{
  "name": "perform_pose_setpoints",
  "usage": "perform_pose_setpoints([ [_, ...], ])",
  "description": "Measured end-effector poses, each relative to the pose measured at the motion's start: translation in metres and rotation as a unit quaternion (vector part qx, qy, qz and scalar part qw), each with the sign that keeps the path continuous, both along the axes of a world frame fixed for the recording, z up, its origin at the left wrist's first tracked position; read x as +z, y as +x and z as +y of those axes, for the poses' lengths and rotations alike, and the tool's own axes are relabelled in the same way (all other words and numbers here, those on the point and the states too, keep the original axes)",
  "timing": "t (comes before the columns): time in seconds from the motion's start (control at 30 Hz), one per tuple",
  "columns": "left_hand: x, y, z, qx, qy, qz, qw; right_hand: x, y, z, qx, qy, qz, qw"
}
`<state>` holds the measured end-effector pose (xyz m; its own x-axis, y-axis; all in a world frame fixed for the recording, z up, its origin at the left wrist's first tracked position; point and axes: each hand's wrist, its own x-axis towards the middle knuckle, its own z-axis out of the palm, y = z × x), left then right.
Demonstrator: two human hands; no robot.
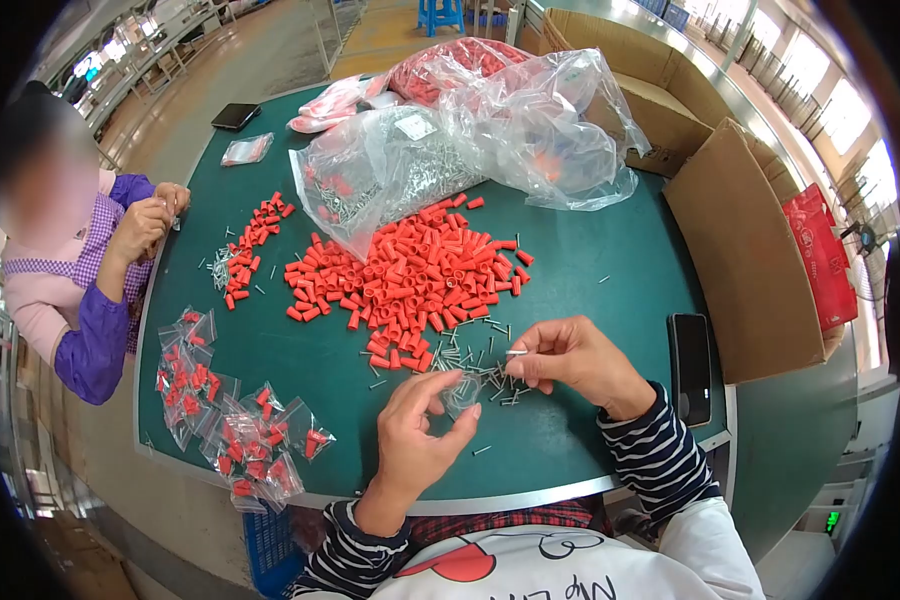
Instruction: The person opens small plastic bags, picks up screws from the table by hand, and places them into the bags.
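My left hand (422, 428) holds a small clear plastic bag (461, 396) between thumb and fingers, above the green table (560, 440). To its right, my right hand (570, 362) pinches a small metal screw (516, 352) at its fingertips. Loose screws (452, 350) lie under and between my hands. Just beyond them spreads a large pile of red plastic caps (410, 270). Filled small bags with red caps (255, 440) are heaped at the left front of the table.
Large clear bags (410, 160) of screws and red caps lie at the back. Cardboard boxes (740, 270) and a phone (689, 365) are on the right. A co-worker (90, 260) sits at the left edge, near a smaller pile of caps (260, 230).
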<state>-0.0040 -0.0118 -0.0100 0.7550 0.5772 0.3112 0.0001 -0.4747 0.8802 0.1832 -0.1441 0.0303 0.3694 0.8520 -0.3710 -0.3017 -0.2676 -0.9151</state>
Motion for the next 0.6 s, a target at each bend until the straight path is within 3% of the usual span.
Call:
perform_pose_setpoints([
  [0.1,-0.001,0.000,0.000,-0.003,0.007,-0.003,1.000,-0.005,0.002,0.003,-0.019,0.018,0.081,0.996],
  [0.2,-0.001,0.000,0.000,-0.003,0.001,-0.003,1.000,-0.006,-0.005,0.005,-0.036,0.024,0.088,0.995],
  [0.3,0.000,-0.001,0.000,-0.003,-0.005,0.008,1.000,-0.012,-0.008,0.007,-0.038,0.043,-0.026,0.998],
  [0.6,0.001,0.000,-0.001,-0.007,0.002,0.007,1.000,-0.012,-0.001,0.008,-0.034,-0.004,-0.001,0.999],
])
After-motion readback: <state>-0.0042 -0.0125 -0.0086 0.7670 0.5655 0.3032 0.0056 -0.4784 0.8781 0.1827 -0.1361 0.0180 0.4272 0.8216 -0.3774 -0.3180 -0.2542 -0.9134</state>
